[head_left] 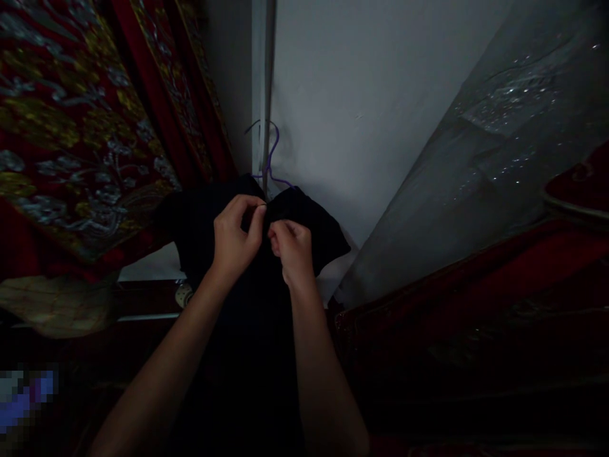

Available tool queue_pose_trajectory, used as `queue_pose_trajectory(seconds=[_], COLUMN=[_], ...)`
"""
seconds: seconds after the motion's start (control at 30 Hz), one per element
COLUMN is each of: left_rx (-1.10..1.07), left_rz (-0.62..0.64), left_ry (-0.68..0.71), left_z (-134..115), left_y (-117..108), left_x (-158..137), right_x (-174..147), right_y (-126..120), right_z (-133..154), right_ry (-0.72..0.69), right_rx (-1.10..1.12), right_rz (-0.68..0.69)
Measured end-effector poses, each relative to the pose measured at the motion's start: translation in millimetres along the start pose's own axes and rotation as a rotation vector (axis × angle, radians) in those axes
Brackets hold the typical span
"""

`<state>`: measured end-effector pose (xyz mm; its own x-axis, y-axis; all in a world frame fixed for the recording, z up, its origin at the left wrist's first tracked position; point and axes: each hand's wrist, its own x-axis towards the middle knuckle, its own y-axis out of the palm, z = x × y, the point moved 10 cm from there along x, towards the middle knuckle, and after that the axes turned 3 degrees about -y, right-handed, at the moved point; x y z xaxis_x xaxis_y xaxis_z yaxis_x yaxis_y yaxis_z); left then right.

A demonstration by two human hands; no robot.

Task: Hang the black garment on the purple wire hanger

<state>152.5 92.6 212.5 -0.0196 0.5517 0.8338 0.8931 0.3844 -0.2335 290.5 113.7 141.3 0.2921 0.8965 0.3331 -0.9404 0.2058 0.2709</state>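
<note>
A black garment (314, 228) hangs from a purple wire hanger (271, 149) in front of a pale wall strip. My left hand (238, 228) pinches a small bit at the garment's neck, thumb and index finger together. Just to its right and slightly lower, my right hand (292, 247) is closed on the garment's front edge, fingers curled in. The two hands are close but apart. Dim light hides the garment's lower part and any small fastening between the fingers.
To the left hang red garments with gold and silver embroidery (85, 120). At the right hangs a sheer sparkling cloth (499, 127) above dark red fabric (476, 273). Behind stands a pale wall (361, 76) with a vertical strip (259, 63). A beige checked cloth (57, 304) lies lower left.
</note>
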Motion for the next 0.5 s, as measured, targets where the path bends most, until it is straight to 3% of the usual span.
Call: queue_pose_trajectory(seconds=[0.1, 0.2, 0.37, 0.5], left_rx=[-0.027, 0.018, 0.101, 0.067], left_rz=[0.269, 0.365, 0.236, -0.063], left_ry=[0.034, 0.085, 0.168, 0.071], left_z=[2, -3, -30, -25], left_y=[12, 10, 0, -40], left_x=[6, 11, 17, 35], right_x=[1, 4, 3, -18], right_y=[-2, 5, 2, -9], right_z=[15, 26, 6, -50], right_ry=[-0.049, -0.109, -0.102, 0.1], right_rx=[-0.004, -0.036, -0.212, -0.353], right_rz=[0.01, 0.068, 0.014, 0.043])
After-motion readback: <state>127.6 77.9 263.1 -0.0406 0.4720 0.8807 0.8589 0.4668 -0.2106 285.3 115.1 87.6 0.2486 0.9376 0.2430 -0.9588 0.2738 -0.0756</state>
